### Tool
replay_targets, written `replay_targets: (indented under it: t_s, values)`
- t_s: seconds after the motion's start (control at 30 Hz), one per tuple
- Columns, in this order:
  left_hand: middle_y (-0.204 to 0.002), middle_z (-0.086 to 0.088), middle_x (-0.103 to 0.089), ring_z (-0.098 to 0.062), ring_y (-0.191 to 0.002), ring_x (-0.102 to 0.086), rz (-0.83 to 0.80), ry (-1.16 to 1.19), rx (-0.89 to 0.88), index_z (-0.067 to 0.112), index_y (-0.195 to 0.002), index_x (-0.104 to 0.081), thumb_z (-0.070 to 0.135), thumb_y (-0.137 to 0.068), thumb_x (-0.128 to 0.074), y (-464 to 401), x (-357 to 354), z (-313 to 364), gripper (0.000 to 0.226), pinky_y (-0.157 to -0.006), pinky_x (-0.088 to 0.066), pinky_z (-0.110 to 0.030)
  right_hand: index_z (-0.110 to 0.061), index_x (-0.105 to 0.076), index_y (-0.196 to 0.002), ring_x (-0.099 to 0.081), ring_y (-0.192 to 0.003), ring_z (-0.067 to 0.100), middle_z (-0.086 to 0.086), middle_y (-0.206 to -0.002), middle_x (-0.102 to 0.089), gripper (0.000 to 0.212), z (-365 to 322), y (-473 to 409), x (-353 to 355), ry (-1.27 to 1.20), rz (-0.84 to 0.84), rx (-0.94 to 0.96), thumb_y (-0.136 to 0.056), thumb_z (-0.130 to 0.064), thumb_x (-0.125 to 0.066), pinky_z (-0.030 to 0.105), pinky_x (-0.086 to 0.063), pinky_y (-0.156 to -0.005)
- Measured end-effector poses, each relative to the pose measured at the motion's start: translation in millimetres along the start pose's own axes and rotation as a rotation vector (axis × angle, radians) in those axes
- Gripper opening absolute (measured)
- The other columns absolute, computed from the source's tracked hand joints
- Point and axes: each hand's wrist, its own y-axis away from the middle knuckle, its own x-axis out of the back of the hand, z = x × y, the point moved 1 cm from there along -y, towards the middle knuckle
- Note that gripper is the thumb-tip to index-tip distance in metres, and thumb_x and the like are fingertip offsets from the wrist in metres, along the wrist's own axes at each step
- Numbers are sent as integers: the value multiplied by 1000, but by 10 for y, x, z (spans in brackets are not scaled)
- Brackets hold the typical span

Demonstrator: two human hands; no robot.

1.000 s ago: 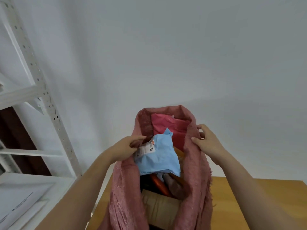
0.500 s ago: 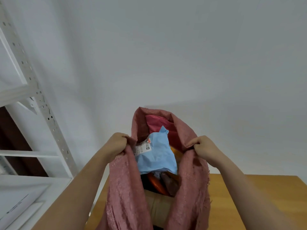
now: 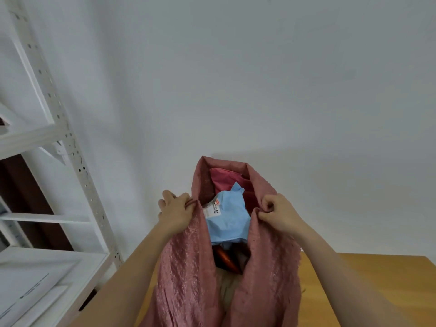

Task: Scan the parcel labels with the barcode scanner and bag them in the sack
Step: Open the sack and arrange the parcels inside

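Your left hand (image 3: 175, 212) and right hand (image 3: 276, 212) each grip the sack (image 3: 186, 267) rim, at 9 and 3 o'clock. That likely holds the mouth open over the blue parcel (image 3: 227, 220).

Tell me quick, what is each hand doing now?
Left hand: closed, gripping the left rim of the pink woven sack.
Right hand: closed, pinching the sack's right rim.

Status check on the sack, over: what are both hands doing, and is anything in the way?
Left hand and right hand each grip the pink sack's rim, mouth held open. Blue parcel on top inside, label showing. Nothing blocking the opening.
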Motion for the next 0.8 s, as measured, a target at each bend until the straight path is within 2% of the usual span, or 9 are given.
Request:
replay_targets:
  t_s: [0.07, 0.17, 0.2, 0.27, 0.33, 0.47, 0.53, 0.67, 0.8]
  values:
    - [-110, -5, -29, -27, -99, -47, -96, 3, 41, 13, -94, -45, 37, -100, -43, 24, -103, -5, 25, -93, -44, -41, -19, -26, -56, -29, -53, 9, -9, -53, -32, 47, 26, 55, -45, 38, -13, -28, -70, 9, -61, 21, -27, -52]
    - [-92, -2, -44, -25, -79, -57, -161, 173, -46, 13, -80, -49, 30, -91, -64, 108, -205, -4, 26, -67, -44, -25, -20, -19, -56, -23, -54, 13, -4, -53, -24, 50, 99, 127, -124, 4, 29, -59, -69, 13, -55, 24, -23, -50]
    - [-78, 0, -47, -26, -74, -56, -114, 163, -109, 14, -69, -46, 18, -88, -65, 134, -202, 11, 28, -60, -37, -23, -20, -18, -56, -22, -53, 13, -4, -53, -21, 53, 72, 143, -123, -8, 51, -52, -70, 13, -56, 24, -22, -50]
    - [-64, -1, -41, -29, -71, -52, 13, 113, -221, 13, -57, -40, -4, -80, -58, 134, -115, 91, 34, -59, -25, -26, -21, -17, -55, -21, -53, 13, -4, -52, -19, 56, -53, 107, -67, -8, 108, 28, -70, 14, -58, 25, -21, -50]
    - [-65, -1, -36, -29, -69, -47, 162, 116, -332, 13, -54, -38, -15, -74, -52, 83, 94, 241, 37, -61, -20, -26, -24, -16, -53, -21, -52, 12, -6, -51, -17, 59, -283, 14, 88, -13, 187, 133, -68, 14, -59, 23, -21, -49]
    - [-71, -3, -34, -15, -62, -34, 438, 219, -475, 21, -58, -30, -20, -74, -46, -44, 478, 401, 47, -59, -17, -24, -26, -18, -54, -23, -48, 5, -10, -50, -19, 57, -556, -157, 418, -102, 343, 270, -68, 12, -58, 19, -22, -47]
    - [-73, -4, -35, -12, -61, -32, 444, 212, -522, 25, -59, -24, -19, -76, -46, -51, 466, 435, 52, -58, -17, -23, -25, -18, -55, -22, -51, 5, -8, -50, -21, 56, -550, -170, 421, -88, 340, 274, -70, 12, -58, 20, -22, -48]
    - [-71, -5, -36, -21, -67, -40, 331, 152, -450, 20, -56, -29, -17, -79, -46, -54, 181, 295, 47, -62, -22, -28, -24, -17, -53, -28, -56, 16, -6, -48, -21, 59, -356, -63, 198, 13, 276, 184, -70, 16, -57, 32, -22, -55]
    - [-70, -6, -36, -20, -67, -37, 511, 206, -369, 18, -59, -34, -19, -74, -46, -138, 353, 146, 42, -62, -18, -25, -25, -17, -54, -23, -49, 7, -8, -49, -19, 59, -395, -149, 405, -40, 426, 209, -71, 13, -58, 32, -24, -54]
